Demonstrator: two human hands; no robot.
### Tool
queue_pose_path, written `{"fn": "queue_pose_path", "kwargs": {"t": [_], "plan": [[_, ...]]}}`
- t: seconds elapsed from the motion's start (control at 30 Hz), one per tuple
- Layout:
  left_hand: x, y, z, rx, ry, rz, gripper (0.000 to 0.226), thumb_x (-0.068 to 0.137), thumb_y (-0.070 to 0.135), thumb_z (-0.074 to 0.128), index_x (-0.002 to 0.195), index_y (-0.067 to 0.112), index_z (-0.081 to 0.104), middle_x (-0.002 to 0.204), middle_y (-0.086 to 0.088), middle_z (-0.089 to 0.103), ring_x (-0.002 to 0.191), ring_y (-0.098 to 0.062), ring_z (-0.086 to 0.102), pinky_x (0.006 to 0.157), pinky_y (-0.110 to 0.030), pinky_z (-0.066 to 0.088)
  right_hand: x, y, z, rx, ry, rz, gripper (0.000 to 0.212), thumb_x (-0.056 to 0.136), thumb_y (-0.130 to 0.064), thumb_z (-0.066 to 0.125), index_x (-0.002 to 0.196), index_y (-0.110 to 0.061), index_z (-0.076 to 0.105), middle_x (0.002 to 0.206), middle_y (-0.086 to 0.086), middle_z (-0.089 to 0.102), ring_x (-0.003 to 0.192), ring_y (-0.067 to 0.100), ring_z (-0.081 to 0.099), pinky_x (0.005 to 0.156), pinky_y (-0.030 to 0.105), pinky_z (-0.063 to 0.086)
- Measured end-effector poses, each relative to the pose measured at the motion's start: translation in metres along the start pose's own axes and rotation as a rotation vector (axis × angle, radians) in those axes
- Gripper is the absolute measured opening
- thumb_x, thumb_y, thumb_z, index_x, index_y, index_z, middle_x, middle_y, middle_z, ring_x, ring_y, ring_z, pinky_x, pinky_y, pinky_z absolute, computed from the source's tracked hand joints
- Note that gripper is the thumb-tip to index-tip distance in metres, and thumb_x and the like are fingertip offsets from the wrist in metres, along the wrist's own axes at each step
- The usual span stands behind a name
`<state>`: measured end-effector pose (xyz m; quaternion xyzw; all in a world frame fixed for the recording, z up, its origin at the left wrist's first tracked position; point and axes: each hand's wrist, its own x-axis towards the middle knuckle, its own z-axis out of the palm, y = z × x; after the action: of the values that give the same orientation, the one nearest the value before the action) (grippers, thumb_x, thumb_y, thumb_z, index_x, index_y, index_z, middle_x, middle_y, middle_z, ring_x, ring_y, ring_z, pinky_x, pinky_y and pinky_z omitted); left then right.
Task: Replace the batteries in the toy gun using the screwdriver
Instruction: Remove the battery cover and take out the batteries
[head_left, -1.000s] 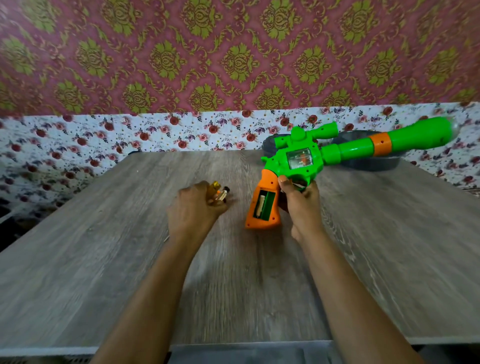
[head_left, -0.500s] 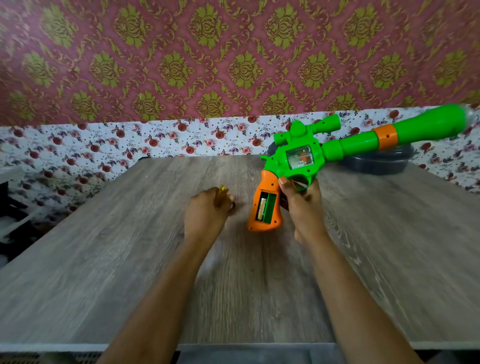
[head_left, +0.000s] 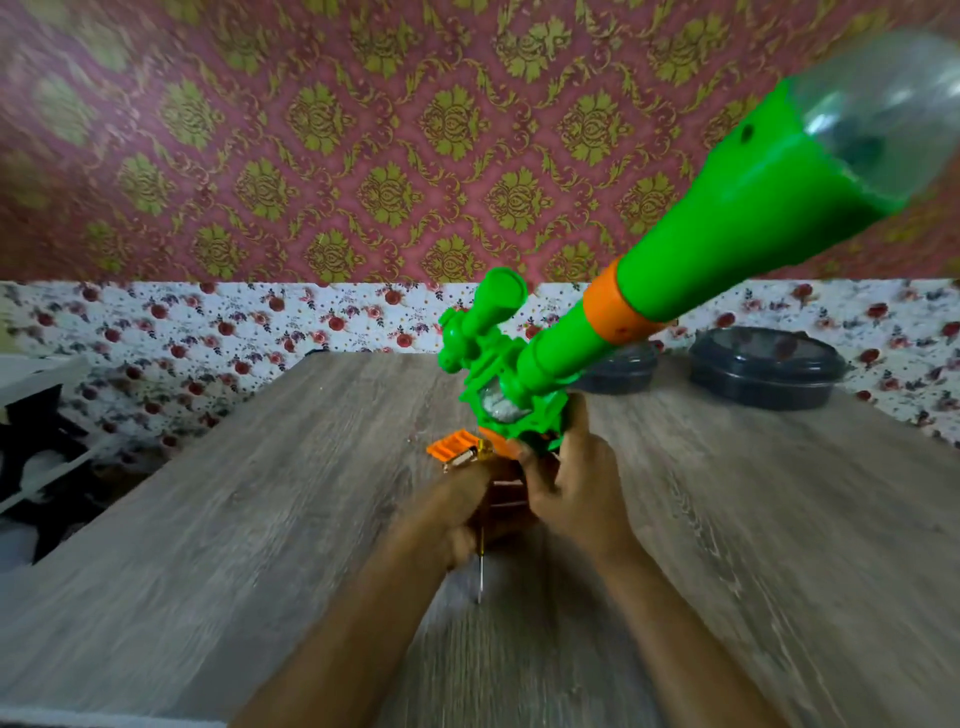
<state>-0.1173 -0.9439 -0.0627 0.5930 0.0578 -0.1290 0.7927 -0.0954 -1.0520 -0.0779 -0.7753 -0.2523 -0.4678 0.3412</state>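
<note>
Toy gun (head_left: 727, 260) is above the table (head_left: 260, 519), barrel tilted up to the right. Right hand (head_left: 576, 493): fingers curled round the gun's grip. Left hand (head_left: 457, 514), blurred: fingers wrapped round the screwdriver (head_left: 481, 571), shaft pointing toward the camera. Orange cover (head_left: 449, 446) lies just beyond the left hand.

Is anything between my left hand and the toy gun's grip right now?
Nothing visible. The left hand, holding the screwdriver, is right beside the right hand gripping the toy gun; the grip itself is hidden behind both hands.
</note>
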Motion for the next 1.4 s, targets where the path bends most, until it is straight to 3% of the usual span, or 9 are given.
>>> {"fn": "queue_pose_path", "kwargs": {"t": [0.27, 0.4, 0.5, 0.57, 0.67, 0.77, 0.87, 1.07, 1.4], "plan": [[0.011, 0.000, -0.010, -0.142, -0.024, -0.094, 0.028, 0.091, -0.008, 0.033, 0.094, 0.002, 0.059, 0.063, -0.015, 0.069, 0.051, -0.020, 0.068, 0.048, -0.026, 0.057, 0.003, 0.002, -0.007, -0.075, 0.015, 0.029, 0.037, 0.079, -0.035, 0.048, 0.105, -0.010, 0.040, 0.062, 0.009, 0.066, 0.052, 0.029, 0.062, 0.043, 0.030, 0.035], [0.017, -0.005, -0.008, -0.022, 0.079, 0.017, 0.023, 0.091, -0.012, 0.041, 0.085, 0.000, 0.059, 0.072, -0.014, 0.068, 0.052, -0.015, 0.068, 0.049, -0.021, 0.055, 0.000, 0.013, -0.006, -0.042, 0.028, 0.150, 0.062, 0.079, -0.038, 0.048, 0.121, 0.007, 0.045, 0.073, 0.021, 0.067, 0.061, 0.038, 0.063, 0.048, 0.033, 0.045], [0.024, -0.008, -0.014, 0.347, 0.284, 0.314, 0.023, 0.088, -0.011, 0.048, 0.079, 0.003, 0.064, 0.080, -0.012, 0.069, 0.067, -0.011, 0.070, 0.067, -0.022, 0.055, 0.002, 0.018, -0.010, 0.060, 0.068, 0.306, 0.061, 0.078, -0.029, 0.058, 0.126, 0.005, 0.040, 0.087, 0.024, 0.067, 0.076, 0.038, 0.065, 0.061, 0.039, 0.049], [0.024, -0.006, -0.019, 0.768, 0.444, 0.498, 0.017, 0.087, -0.002, 0.055, 0.090, 0.005, 0.070, 0.092, -0.005, 0.070, 0.084, -0.013, 0.066, 0.072, -0.012, 0.046, 0.004, 0.020, -0.014, 0.161, 0.095, 0.419, 0.059, 0.080, -0.021, 0.063, 0.129, 0.001, 0.039, 0.100, 0.018, 0.065, 0.086, 0.026, 0.063, 0.070, 0.030, 0.047], [0.025, -0.006, -0.025, 1.148, 0.520, 0.639, 0.015, 0.090, 0.013, 0.057, 0.099, 0.008, 0.068, 0.105, -0.009, 0.066, 0.094, -0.025, 0.063, 0.073, -0.023, 0.042, 0.007, 0.024, -0.013, 0.345, 0.060, 0.610, 0.051, 0.081, -0.008, 0.066, 0.126, -0.003, 0.042, 0.106, 0.008, 0.061, 0.093, 0.016, 0.058, 0.075, 0.012, 0.041], [0.028, -0.009, -0.025, 1.326, 0.542, 0.685, 0.021, 0.093, 0.029, 0.052, 0.098, 0.013, 0.066, 0.100, -0.009, 0.068, 0.092, -0.029, 0.063, 0.070, -0.034, 0.046, 0.005, 0.035, -0.005, 0.500, 0.030, 0.754, 0.041, 0.079, -0.013, 0.069, 0.115, -0.010, 0.049, 0.104, 0.012, 0.063, 0.092, 0.022, 0.061, 0.090, 0.034, 0.049], [0.034, -0.013, -0.027, 1.352, 0.556, 0.625, 0.018, 0.092, 0.028, 0.052, 0.098, 0.015, 0.065, 0.100, -0.009, 0.068, 0.096, -0.031, 0.063, 0.072, -0.036, 0.048, 0.001, 0.038, 0.001, 0.665, -0.014, 0.894, 0.044, 0.074, -0.022, 0.071, 0.113, -0.014, 0.051, 0.108, 0.015, 0.065, 0.097, 0.030, 0.064, 0.089, 0.052, 0.051], [0.042, -0.019, -0.033, 1.392, 0.527, 0.561, 0.015, 0.088, 0.024, 0.054, 0.096, 0.016, 0.065, 0.102, -0.006, 0.066, 0.096, -0.028, 0.063, 0.073, -0.035, 0.048, -0.004, 0.043, 0.000, 0.833, -0.080, 0.956, 0.029, 0.085, -0.006, 0.059, 0.113, -0.010, 0.052, 0.085, 0.003, 0.063, 0.059, 0.001, 0.064, 0.049, 0.017, 0.052], [0.027, 0.015, -0.063, 0.843, 0.731, 1.001, 0.038, 0.090, 0.029, 0.036, 0.120, 0.016, 0.054, 0.104, -0.005, 0.045, 0.092, -0.025, 0.051, 0.076, -0.038, 0.044, -0.002, 0.042, 0.008, 0.889, -0.092, 1.032, 0.027, 0.085, -0.011, 0.062, 0.111, -0.012, 0.054, 0.089, 0.004, 0.064, 0.069, 0.008, 0.065, 0.049, 0.017, 0.050]]}}
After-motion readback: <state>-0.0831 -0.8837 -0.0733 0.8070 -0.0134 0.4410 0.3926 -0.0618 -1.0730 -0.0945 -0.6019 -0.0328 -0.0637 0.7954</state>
